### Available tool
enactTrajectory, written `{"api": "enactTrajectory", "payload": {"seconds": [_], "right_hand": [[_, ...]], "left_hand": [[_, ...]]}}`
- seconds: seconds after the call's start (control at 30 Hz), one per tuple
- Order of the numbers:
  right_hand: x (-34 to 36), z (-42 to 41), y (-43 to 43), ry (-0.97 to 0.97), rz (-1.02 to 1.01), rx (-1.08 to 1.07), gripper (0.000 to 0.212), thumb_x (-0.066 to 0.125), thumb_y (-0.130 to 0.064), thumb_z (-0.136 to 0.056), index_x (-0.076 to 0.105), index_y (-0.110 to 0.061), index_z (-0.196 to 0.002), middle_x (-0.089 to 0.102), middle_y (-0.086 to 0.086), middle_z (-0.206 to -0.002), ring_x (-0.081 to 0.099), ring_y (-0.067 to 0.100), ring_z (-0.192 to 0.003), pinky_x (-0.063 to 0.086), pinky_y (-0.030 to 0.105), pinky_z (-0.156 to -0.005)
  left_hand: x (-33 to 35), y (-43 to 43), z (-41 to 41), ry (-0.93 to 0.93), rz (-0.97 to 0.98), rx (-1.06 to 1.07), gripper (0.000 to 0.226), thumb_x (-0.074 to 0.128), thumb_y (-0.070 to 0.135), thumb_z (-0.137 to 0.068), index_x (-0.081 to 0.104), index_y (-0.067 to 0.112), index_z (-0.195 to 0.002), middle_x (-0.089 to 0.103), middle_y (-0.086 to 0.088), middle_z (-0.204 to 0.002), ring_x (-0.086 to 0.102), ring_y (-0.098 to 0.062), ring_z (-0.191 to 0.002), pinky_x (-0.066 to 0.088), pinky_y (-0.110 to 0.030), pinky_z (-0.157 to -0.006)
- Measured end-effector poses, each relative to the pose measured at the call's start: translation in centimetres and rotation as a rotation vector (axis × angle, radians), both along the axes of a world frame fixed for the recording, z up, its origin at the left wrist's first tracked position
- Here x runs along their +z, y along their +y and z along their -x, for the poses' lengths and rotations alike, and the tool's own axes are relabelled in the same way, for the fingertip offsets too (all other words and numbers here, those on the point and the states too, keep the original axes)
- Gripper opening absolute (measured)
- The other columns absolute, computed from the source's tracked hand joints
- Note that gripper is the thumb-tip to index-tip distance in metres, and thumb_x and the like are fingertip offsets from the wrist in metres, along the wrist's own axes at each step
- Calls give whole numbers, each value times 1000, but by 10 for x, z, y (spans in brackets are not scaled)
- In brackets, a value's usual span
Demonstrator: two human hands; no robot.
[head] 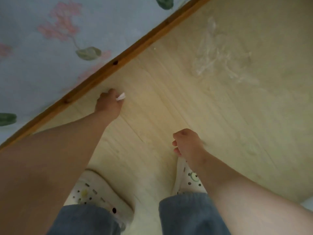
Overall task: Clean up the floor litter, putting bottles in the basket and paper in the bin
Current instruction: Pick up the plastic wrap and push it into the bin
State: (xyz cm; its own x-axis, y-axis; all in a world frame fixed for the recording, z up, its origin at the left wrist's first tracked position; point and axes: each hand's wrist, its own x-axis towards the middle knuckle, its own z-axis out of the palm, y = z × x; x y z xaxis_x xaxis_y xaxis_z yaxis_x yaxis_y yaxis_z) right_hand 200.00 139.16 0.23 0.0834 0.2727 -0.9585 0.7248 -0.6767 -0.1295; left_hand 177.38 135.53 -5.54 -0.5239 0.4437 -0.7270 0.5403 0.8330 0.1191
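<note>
View looking straight down at a pale wood floor (169,102). A wooden bed rail (118,60) runs diagonally across the upper left, with a blue floral sheet (42,48) behind it. Just beside the rail, the left hand (108,106) reaches low, its fingers (111,92) grasping a small white scrap of paper (120,96) that sticks out on the side away from the rail. Farther from the rail, the right hand (188,143) is clenched in a loose fist, holding nothing. Well apart from the rail lies a blurred, crumpled piece of clear plastic (218,56). Nearest the viewer stand 2 white clogs (94,192) below blue trouser cuffs (186,214).
</note>
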Motion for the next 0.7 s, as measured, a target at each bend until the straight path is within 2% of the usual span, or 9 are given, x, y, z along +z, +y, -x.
{"api": "enactTrajectory", "payload": {"seconds": [0.13,0.23,0.33,0.4,0.47,0.53,0.6,0.63,0.7], "right_hand": [[26,-3,11,82,-180,236,18,43,-15,-91,57,-18,-103,59,3,-102,57,25,-89,44,31,-72],[46,7,48,91,-569,520,33,47,-16,-91,53,-20,-123,46,1,-131,47,23,-117,39,33,-93],[48,10,98,-102,-952,628,51,55,-20,-86,43,-25,-135,30,4,-148,34,28,-129,25,38,-104],[44,9,129,-218,-995,683,71,61,-25,-82,27,-30,-145,18,5,-155,27,31,-134,19,43,-108],[33,5,153,-337,-897,761,84,65,-24,-80,15,-32,-148,16,6,-155,26,33,-134,19,45,-109],[20,-2,166,-413,-771,781,69,60,-18,-81,29,-28,-142,41,10,-141,34,33,-127,24,45,-103],[12,-12,165,-415,-646,679,28,49,-14,-86,52,-23,-112,59,10,-118,41,31,-119,28,42,-96],[11,-18,159,-390,-610,623,17,45,-13,-88,54,-22,-100,61,9,-113,42,30,-117,29,40,-93],[13,-26,138,-293,-600,509,11,46,-16,-89,56,-19,-94,57,7,-111,43,30,-114,32,37,-88]], "left_hand": [[23,-4,-33,-101,-77,-49,28,50,32,-95,57,4,-92,60,-22,-99,57,-35,-94,36,-30,-70],[42,4,-67,-121,-153,10,32,53,32,-93,45,12,-69,59,-17,-84,58,-32,-82,35,-28,-66],[54,27,-89,-116,-230,89,33,51,30,-94,43,11,-69,52,-12,-81,50,-26,-75,32,-27,-63],[58,45,-95,-126,-249,154,31,49,30,-95,45,8,-73,50,-9,-81,47,-22,-72,31,-27,-59],[60,60,-96,-139,-270,174,32,49,30,-94,41,13,-68,46,-2,-73,43,-17,-63,29,-26,-51],[61,71,-93,-154,-277,169,33,50,27,-94,37,17,-65,41,3,-68,39,-9,-57,27,-21,-47],[63,77,-93,-199,-273,230,32,49,23,-92,36,18,-63,41,4,-67,38,-7,-55,27,-21,-46],[66,79,-93,-217,-275,283,32,49,20,-91,35,18,-63,41,4,-66,38,-8,-54,28,-20,-45],[71,76,-94,-257,-274,411,30,48,15,-90,35,17,-63,41,4,-65,39,-10,-54,30,-18,-42]]}}
